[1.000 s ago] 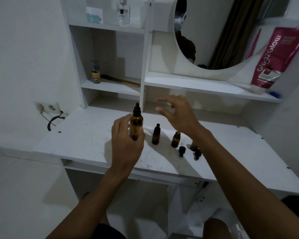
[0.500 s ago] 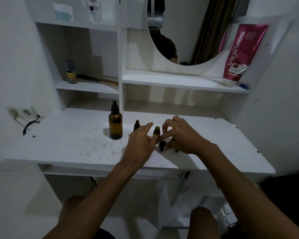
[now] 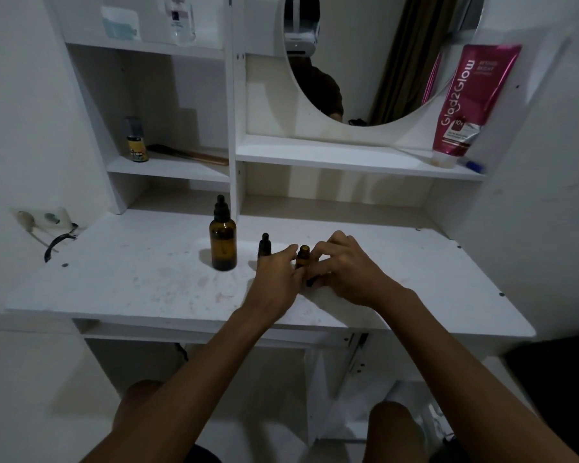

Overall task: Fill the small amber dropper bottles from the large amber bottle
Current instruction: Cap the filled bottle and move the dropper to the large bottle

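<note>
**Two hands close round an uncapped dropper bottle**

The large amber bottle (image 3: 223, 243) stands upright on the white desk (image 3: 131, 282), left of both hands and touched by neither. It is dark brown glass with round shoulders and a black dropper cap with a rubber bulb. Just to its right stands a small capped dropper bottle (image 3: 264, 246) of the same shape, its lower half hidden behind the left hand (image 3: 276, 279).

Between the hands stands a small uncapped amber bottle (image 3: 303, 257), upright, its open neck showing. The left hand's fingers lie fairly straight and relaxed, reaching to the bottle's left side. The right hand (image 3: 345, 272) has its fingers curled at the bottle's right side; whether they pinch it cannot be told in the dim light. A dark piece, possibly a dropper cap (image 3: 311, 281), lies on the desk below the bottle, largely covered by the hands.

On the right-hand shelf a pink Glad2Glow tube (image 3: 472, 101) leans beside the round mirror (image 3: 365, 61).
</note>
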